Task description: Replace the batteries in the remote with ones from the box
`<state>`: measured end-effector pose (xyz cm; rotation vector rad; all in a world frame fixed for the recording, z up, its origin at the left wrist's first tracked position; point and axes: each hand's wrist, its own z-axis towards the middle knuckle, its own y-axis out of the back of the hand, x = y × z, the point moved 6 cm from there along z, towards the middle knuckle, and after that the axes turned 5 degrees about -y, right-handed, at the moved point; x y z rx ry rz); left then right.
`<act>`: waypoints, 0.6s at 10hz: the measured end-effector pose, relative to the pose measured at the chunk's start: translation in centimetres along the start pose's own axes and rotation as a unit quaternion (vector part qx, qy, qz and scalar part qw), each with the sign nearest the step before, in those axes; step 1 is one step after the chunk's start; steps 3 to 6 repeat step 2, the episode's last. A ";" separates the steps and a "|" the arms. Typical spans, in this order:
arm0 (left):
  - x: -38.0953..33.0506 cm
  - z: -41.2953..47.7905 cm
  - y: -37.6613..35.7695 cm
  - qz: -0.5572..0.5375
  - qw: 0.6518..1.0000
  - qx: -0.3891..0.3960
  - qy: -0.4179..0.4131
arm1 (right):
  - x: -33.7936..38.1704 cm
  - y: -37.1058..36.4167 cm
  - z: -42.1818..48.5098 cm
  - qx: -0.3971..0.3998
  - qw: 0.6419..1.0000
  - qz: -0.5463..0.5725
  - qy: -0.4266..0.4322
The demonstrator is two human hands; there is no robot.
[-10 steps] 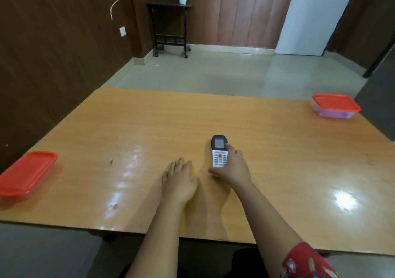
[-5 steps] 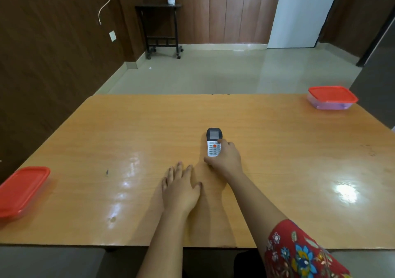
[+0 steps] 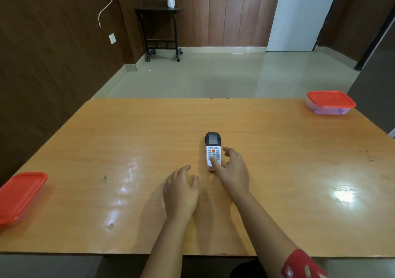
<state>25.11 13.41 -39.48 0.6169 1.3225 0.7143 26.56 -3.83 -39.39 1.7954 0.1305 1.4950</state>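
A white remote (image 3: pixel 212 151) with a black screen end and an orange button lies face up on the wooden table (image 3: pixel 128 128), pointing away from me. My right hand (image 3: pixel 234 171) rests just right of its near end, fingers spread, with the thumb touching the remote's lower edge and no grip around it. My left hand (image 3: pixel 181 190) lies palm down on the table, a little left of and nearer than the remote, holding nothing. A clear box with a red lid (image 3: pixel 330 103) sits at the far right corner. Another red-lidded box (image 3: pixel 20 194) sits at the left edge.
Both boxes have their lids on, so their contents are hidden. Beyond the table's far edge is open tiled floor, with a dark side table (image 3: pixel 159 31) against the back wall. A dark wall runs along the left.
My right hand was wrapped around the remote's near end; its fingers have now opened and lifted off, leaving the remote flat on the table. My left hand stays in place.
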 end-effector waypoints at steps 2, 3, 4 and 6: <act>-1.9 6.3 1.6 -0.101 0.994 -0.041 -0.012 | 0.8 1.7 3.1 0.009 0.997 0.077 -0.015; -1.9 6.3 1.6 -0.101 0.994 -0.041 -0.012 | 0.8 1.7 3.1 0.009 0.997 0.077 -0.015; -1.9 6.3 1.6 -0.101 0.994 -0.041 -0.012 | 0.8 1.7 3.1 0.009 0.997 0.077 -0.015; -1.9 6.3 1.6 -0.101 0.994 -0.041 -0.012 | 0.8 1.7 3.1 0.009 0.997 0.077 -0.015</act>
